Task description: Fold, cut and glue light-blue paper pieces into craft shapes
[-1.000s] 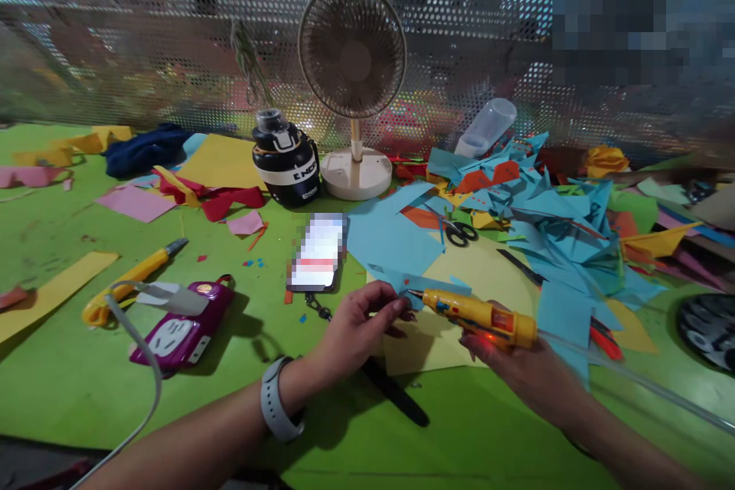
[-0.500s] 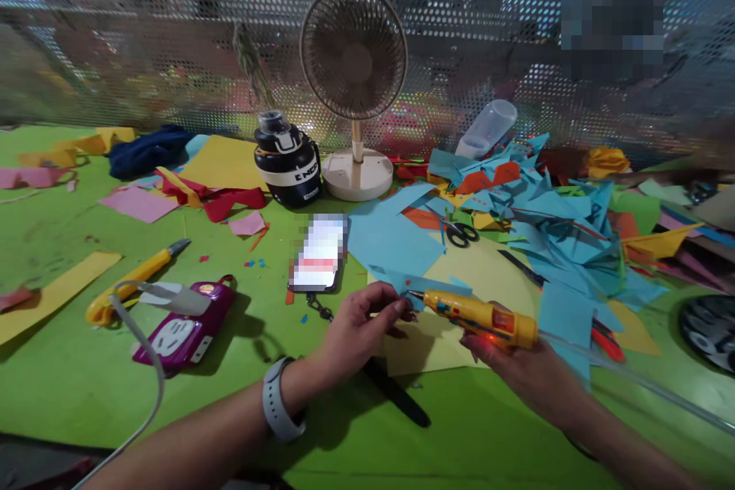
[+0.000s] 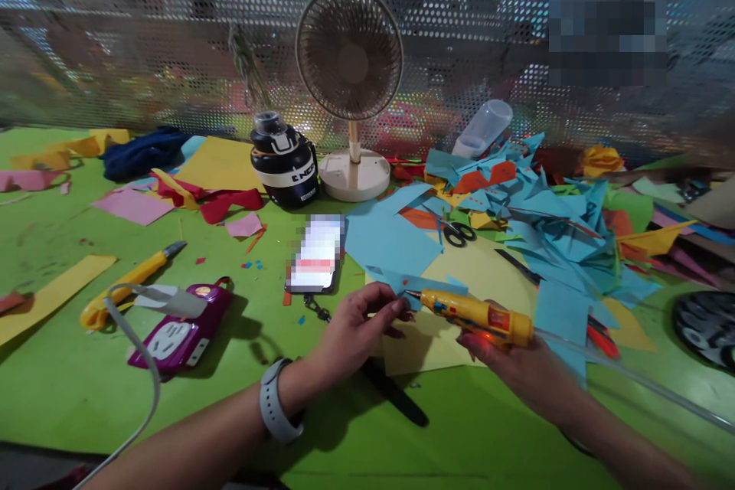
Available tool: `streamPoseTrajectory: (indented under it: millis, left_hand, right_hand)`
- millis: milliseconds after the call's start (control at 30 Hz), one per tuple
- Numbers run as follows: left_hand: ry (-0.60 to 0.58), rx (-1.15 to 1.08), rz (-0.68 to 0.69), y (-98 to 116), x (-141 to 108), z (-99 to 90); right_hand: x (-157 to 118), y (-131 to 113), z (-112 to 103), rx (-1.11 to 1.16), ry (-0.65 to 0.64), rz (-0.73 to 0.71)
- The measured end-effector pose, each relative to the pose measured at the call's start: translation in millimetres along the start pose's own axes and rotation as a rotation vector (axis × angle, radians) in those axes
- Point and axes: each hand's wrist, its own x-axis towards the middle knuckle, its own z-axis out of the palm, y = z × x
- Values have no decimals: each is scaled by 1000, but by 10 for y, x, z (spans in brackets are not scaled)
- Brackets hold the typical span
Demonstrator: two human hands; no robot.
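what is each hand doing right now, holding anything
Left hand: closed, pinching a piece of blue paper.
Right hand: closed around the yellow glue gun.

On the black water bottle point(image 3: 282, 158) before you, the white band point(image 3: 272, 178) shows the letters "NC", the characters on either side unclear; the white lettering point(image 3: 308, 195) below is too small for you to read.
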Motion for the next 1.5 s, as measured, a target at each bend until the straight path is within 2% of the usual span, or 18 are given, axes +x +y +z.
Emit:
streamPoseTrajectory:
  millis: [500,700,1133,1300,1433,1500]
  left_hand:
    - [-1,16,0,15,-7,5]
    - [2,9,13,-6,1,3]
    - [5,47,28,-32,1,-4]
    - [6,56,22,-8,-5,-1]
    - [3,50,29,5,-10,-3]
    - [-4,46,30,-5,-11,-8]
  right_hand:
    - [-6,-59,15,78,13,1]
    - [-24,-57,16,32,31,34]
    - [-13,-24,11,12,40,6]
    - [-22,-32,3,-63,46,-2]
    - [-34,-1,15,-13,35,9]
    - [-38,29,19,-75,79,-10]
